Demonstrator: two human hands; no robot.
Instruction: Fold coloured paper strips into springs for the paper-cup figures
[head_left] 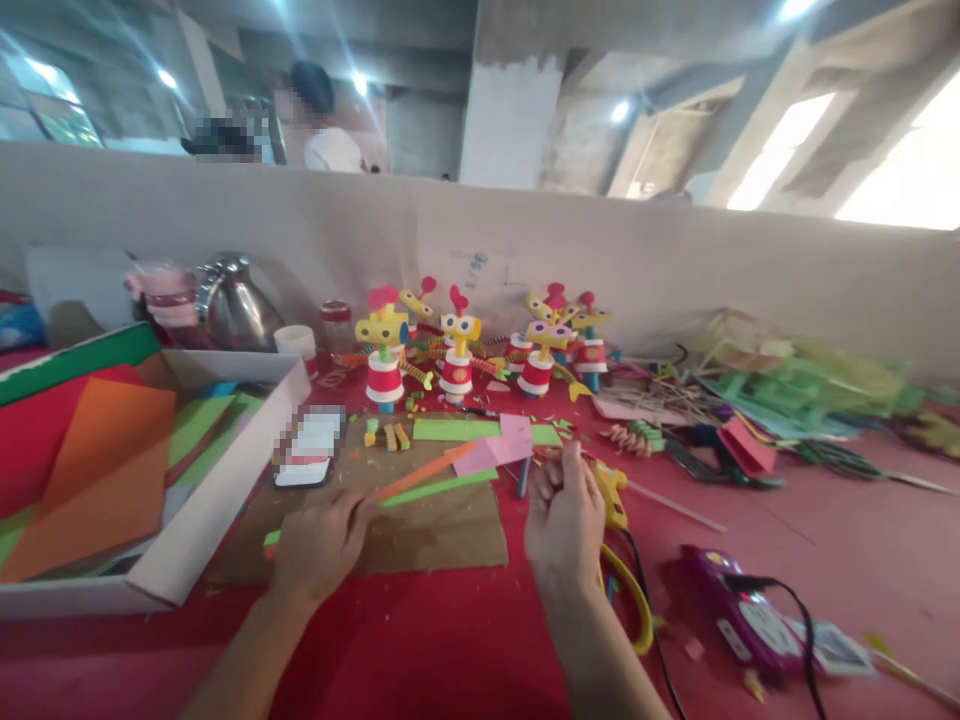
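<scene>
My left hand (319, 545) is closed over a long orange paper strip (427, 470), which slants up to the right. A light green paper strip (442, 487) runs beside it, passing at or under the same hand. Beneath lies a brown cardboard sheet (450, 540). My right hand (566, 515) is raised over the table with its fingers curled in; whatever they may hold is hidden. Just behind its right side shows a yellow glue gun (611, 490), partly covered. Pink paper pieces (495, 452) and a wider green strip (450, 430) lie beyond the orange strip's tip.
Several paper-cup figures (457, 375) with yellow heads stand at the back. On the left are a white box (214, 490) of coloured paper and a phone (309, 447). A purple device (750, 615) with a black cable lies right, near scraps and sticks (660, 390).
</scene>
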